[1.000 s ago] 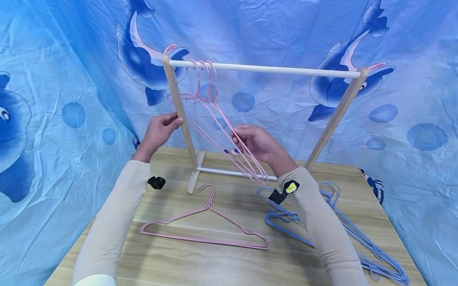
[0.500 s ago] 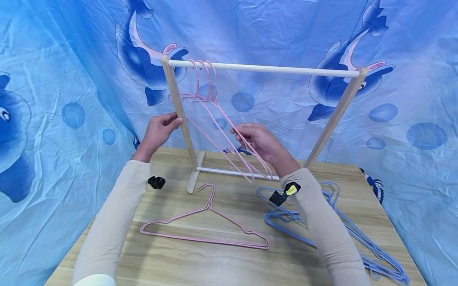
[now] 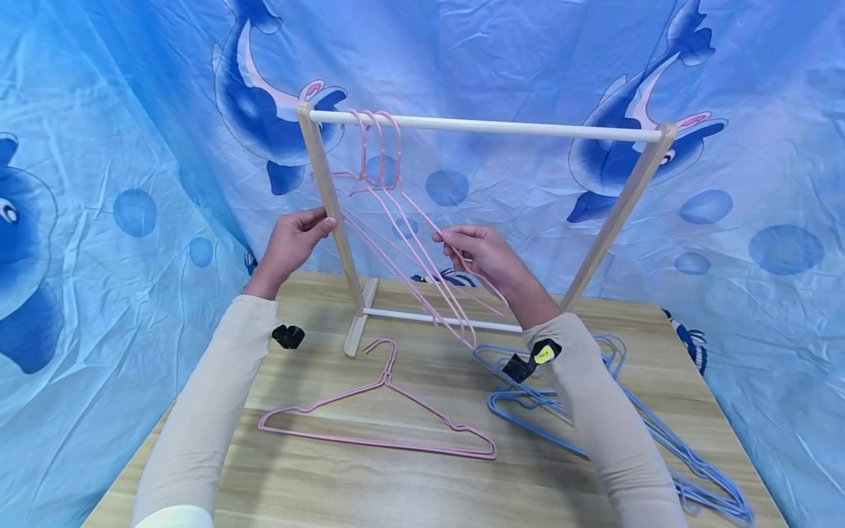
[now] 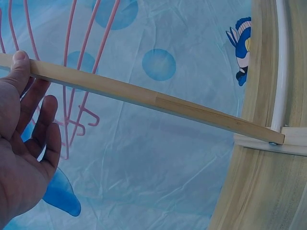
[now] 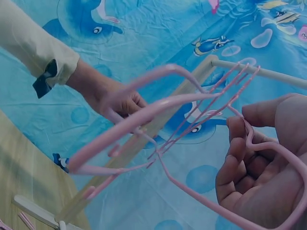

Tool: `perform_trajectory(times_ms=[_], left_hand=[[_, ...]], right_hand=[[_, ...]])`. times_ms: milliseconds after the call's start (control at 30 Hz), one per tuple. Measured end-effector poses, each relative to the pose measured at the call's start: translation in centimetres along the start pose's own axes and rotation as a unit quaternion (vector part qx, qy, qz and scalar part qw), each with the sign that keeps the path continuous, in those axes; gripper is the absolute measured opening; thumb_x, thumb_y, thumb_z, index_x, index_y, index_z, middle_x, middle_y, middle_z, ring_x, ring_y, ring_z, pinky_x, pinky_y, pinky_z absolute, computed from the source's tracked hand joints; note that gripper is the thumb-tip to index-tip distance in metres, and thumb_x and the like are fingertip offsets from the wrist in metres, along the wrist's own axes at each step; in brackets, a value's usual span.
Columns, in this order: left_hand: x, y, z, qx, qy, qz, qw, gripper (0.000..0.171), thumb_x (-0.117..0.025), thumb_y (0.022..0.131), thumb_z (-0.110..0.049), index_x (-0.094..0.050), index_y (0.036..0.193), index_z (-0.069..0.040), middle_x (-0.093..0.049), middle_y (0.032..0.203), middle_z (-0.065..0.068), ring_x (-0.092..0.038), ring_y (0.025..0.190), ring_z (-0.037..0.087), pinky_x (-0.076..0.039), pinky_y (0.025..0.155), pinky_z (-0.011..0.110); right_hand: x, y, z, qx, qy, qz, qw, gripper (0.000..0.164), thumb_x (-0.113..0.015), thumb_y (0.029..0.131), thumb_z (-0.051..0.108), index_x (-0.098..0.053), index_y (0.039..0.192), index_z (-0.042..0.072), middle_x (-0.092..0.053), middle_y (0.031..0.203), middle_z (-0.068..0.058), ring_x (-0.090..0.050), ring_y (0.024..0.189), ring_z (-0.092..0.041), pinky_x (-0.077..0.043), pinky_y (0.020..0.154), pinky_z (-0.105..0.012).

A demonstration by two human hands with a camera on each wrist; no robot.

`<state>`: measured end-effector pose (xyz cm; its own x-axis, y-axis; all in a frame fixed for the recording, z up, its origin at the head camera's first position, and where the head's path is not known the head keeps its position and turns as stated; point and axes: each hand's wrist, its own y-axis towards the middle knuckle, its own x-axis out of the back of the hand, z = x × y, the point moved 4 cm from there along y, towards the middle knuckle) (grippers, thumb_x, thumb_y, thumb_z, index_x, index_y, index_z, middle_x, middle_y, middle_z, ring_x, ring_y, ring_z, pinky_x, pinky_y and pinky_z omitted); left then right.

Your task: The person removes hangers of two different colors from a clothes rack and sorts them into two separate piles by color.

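Note:
Three pink wire hangers hang by their hooks near the left end of the rack's white rail (image 3: 515, 127). My right hand (image 3: 485, 257) pinches a shoulder of the rightmost pink hanger (image 3: 421, 212), holding it apart from the other two. In the right wrist view, my thumb and index finger meet on the wire of this hanger (image 5: 192, 190). My left hand (image 3: 297, 235) grips the rack's left wooden post (image 3: 348, 260) about halfway up. The left wrist view shows the thumb across this post (image 4: 144, 98), with the other fingers behind it or loosely bent.
A pink hanger (image 3: 376, 442) with a doubled outline lies flat on the wooden table (image 3: 317, 491) in front of the rack. Several blue hangers (image 3: 686, 455) lie in a pile at the right, partly under my right forearm. A dolphin-print curtain (image 3: 502, 66) stands behind the rack.
My right hand has moved slightly right, drawing the rightmost hanger away from the other two, which swing back leftward. The left hand stays on the post.

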<state>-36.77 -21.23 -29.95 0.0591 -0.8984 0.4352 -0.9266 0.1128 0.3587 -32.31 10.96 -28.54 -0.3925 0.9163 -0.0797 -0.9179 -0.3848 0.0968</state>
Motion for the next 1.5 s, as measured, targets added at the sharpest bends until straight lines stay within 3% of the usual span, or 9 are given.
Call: perform_trajectory(times_ms=[133,267,467,633,733,867,1000,1267,1500], left_hand=[[0.0,-0.7,-1.5,-0.001,0.0,0.007,1.0,0.041,-0.059,0.106,-0.023,-0.06,0.142,-0.004,-0.063,0.137,0.023,-0.064,0.119,0.018,-0.052,0.105,0.041],[0.1,-0.9,-1.8,-0.006,0.004,0.008,0.9999,0.041,-0.06,0.106,-0.024,-0.061,0.141,-0.003,-0.065,0.134,0.023,-0.066,0.114,0.011,-0.054,0.102,0.037],[0.2,-1.1,-2.0,-0.013,0.005,0.008,0.9999,0.04,-0.059,0.106,-0.022,-0.062,0.14,-0.002,-0.065,0.132,0.024,-0.065,0.111,0.007,-0.055,0.098,0.031],[0.2,-1.0,-1.9,-0.016,-0.001,0.01,0.9998,0.04,-0.058,0.106,-0.021,-0.061,0.141,-0.001,-0.065,0.134,0.023,-0.065,0.111,0.007,-0.054,0.102,0.039],[0.2,-0.9,-1.7,-0.014,-0.001,0.009,0.9999,0.04,-0.058,0.106,-0.021,-0.061,0.141,-0.001,-0.064,0.134,0.024,-0.065,0.11,0.005,-0.054,0.102,0.037],[0.2,-0.1,-0.1,-0.012,-0.001,0.005,0.9999,0.04,-0.059,0.106,-0.025,-0.062,0.141,-0.006,-0.065,0.135,0.021,-0.064,0.112,0.006,-0.055,0.098,0.028],[0.1,0.6,1.4,-0.013,-0.003,0.0,0.9999,0.041,-0.06,0.105,-0.031,-0.064,0.14,-0.011,-0.066,0.135,0.018,-0.064,0.115,0.009,-0.055,0.1,0.029],[0.1,0.7,1.7,-0.017,-0.006,0.0,0.9998,0.045,-0.061,0.103,-0.037,-0.065,0.14,-0.013,-0.067,0.134,0.016,-0.065,0.117,0.014,-0.054,0.103,0.036],[0.2,0.7,1.7,-0.013,-0.003,0.002,0.9999,0.043,-0.061,0.104,-0.035,-0.064,0.141,-0.013,-0.066,0.136,0.017,-0.065,0.114,0.009,-0.054,0.102,0.035]], right_hand=[[0.2,-0.4,0.4,0.026,-0.057,-0.014,0.998,0.02,-0.057,0.106,0.015,-0.072,0.108,0.002,-0.059,0.082,-0.001,-0.046,0.071,-0.015,-0.039,0.063,-0.024],[0.1,-0.8,0.9,0.066,-0.114,-0.029,0.991,0.021,-0.06,0.105,0.017,-0.074,0.108,0.002,-0.061,0.08,-0.003,-0.044,0.066,-0.016,-0.036,0.062,-0.027],[-0.1,-1.2,1.6,0.113,-0.15,-0.034,0.982,0.02,-0.062,0.103,0.016,-0.075,0.104,-0.001,-0.063,0.078,0.0,-0.044,0.065,-0.017,-0.035,0.057,-0.028],[0.0,-1.6,2.2,0.12,-0.17,-0.047,0.977,0.019,-0.063,0.103,0.017,-0.075,0.103,0.002,-0.063,0.078,0.003,-0.045,0.067,-0.015,-0.034,0.054,-0.025],[0.1,-1.9,2.6,0.124,-0.179,-0.056,0.974,0.02,-0.064,0.103,0.019,-0.075,0.105,0.002,-0.063,0.08,0.002,-0.047,0.07,-0.015,-0.036,0.057,-0.024],[0.5,-2.4,3.2,0.14,-0.2,-0.06,0.968,0.022,-0.064,0.103,0.021,-0.075,0.107,0.002,-0.062,0.082,0.0,-0.047,0.071,-0.016,-0.038,0.056,-0.025],[1.0,-3.2,3.9,0.158,-0.221,-0.062,0.96,0.023,-0.064,0.104,0.02,-0.075,0.107,0.0,-0.061,0.083,-0.003,-0.046,0.068,-0.018,-0.039,0.054,-0.025],[2.2,-5.5,5.0,0.178,-0.26,-0.087,0.945,0.022,-0.064,0.103,0.019,-0.075,0.105,0.0,-0.061,0.082,-0.004,-0.046,0.067,-0.019,-0.039,0.052,-0.026],[3.3,-7.6,5.2,0.201,-0.278,-0.092,0.935,0.019,-0.064,0.103,0.014,-0.075,0.103,-0.001,-0.062,0.079,-0.003,-0.045,0.061,-0.018,-0.038,0.049,-0.027]])
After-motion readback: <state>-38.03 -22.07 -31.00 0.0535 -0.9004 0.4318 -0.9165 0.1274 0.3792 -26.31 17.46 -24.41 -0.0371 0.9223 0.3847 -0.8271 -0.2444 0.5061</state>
